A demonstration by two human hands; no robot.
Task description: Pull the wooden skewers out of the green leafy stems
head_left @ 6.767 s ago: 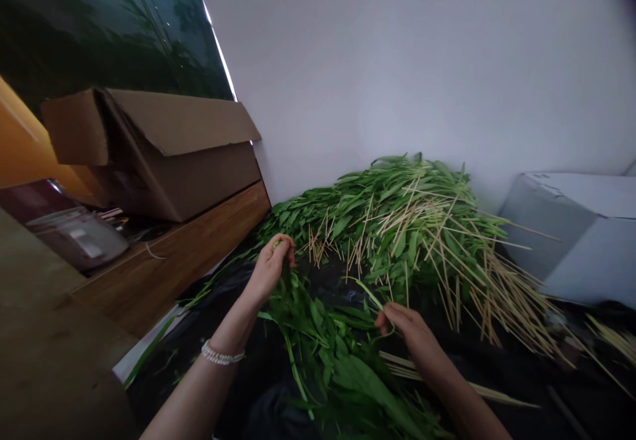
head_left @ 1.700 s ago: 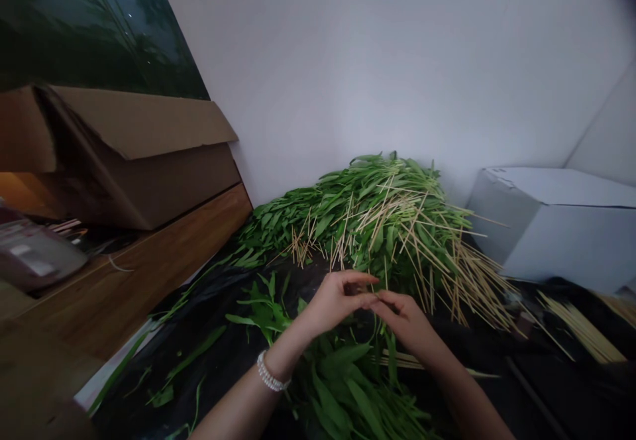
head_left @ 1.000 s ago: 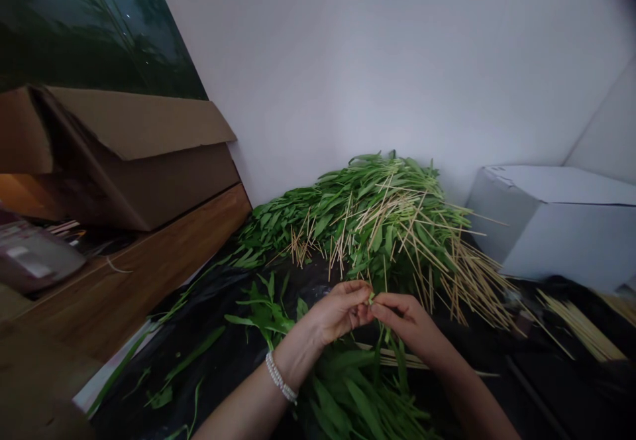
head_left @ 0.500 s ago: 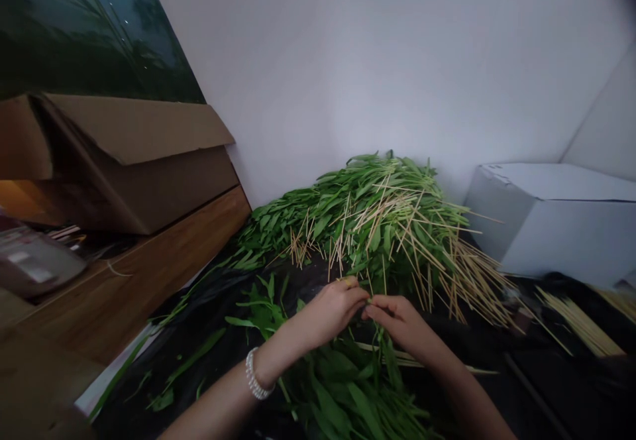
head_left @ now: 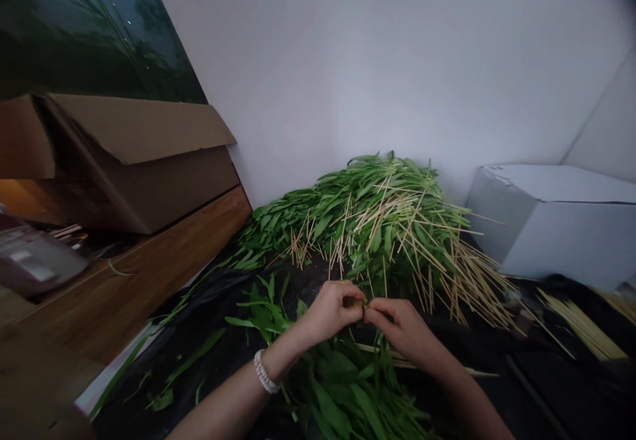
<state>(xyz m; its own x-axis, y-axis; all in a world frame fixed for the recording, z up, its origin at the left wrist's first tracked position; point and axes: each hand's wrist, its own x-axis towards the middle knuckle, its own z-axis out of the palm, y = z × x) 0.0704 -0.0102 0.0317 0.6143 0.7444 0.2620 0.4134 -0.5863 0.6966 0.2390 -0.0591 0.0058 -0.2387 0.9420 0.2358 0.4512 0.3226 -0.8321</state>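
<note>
In the head view, your left hand [head_left: 332,311] and right hand [head_left: 405,327] meet at the centre, thumb and fingers of each drawn narrow on a small green stem [head_left: 366,303]. That stem sits between your fingertips, mostly hidden by them. Just below your hands lies a heap of loose leafy greens [head_left: 342,387] on the black sheet [head_left: 213,294], with a few pale sticks showing under your right wrist. A white beaded bracelet [head_left: 266,372] rings your left wrist. Beyond your hands, a large pile of greens [head_left: 318,203] leans against the wall, thin sticks [head_left: 484,287] jutting from it, with a white box [head_left: 576,238] to its right and a cardboard box [head_left: 173,181] to its left.
</note>
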